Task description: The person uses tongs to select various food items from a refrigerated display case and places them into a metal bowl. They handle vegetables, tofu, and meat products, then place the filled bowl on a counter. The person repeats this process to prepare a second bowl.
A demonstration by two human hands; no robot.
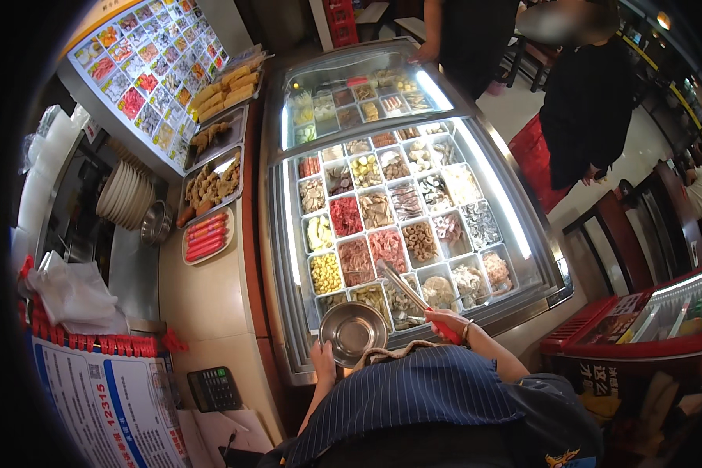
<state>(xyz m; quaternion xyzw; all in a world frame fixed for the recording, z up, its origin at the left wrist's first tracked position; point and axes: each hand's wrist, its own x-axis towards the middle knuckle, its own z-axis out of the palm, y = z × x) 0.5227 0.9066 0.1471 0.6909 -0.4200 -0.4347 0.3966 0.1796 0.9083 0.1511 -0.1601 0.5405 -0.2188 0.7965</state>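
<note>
- Your left hand (pixel 322 360) grips the near rim of a round steel bowl (pixel 353 331), fingers closed on it; the bowl looks empty and sits over the near edge of the chilled display case (pixel 546 261).
- Your right hand (pixel 444 321) is wrapped shut around the red handles of a pair of metal tongs (pixel 404 288).
- The tongs slant up and to the left from that hand, and their tips reach over the pink sliced meat in a tray near the front of the case; you cannot tell from here whether the tips touch the food.
- The case is filled with a grid of small white trays (pixel 402 226) of meats, vegetables and other morsels, with lit strips along both long sides.
- A second, smaller glass-topped section (pixel 359 97) sits at the far end of the case.
- To your left, the tan worktop (pixel 203 300) carries a plate of red sausages (pixel 207 236) and metal trays of fried pieces (pixel 210 186) further back.
- A stack of white plates (pixel 125 195) and a metal bowl stand beyond the worktop's left edge.
- A dark calculator (pixel 214 388) lies at the worktop's near corner.
- Two people in black (pixel 585 109) stand past the far right corner of the case.
</note>
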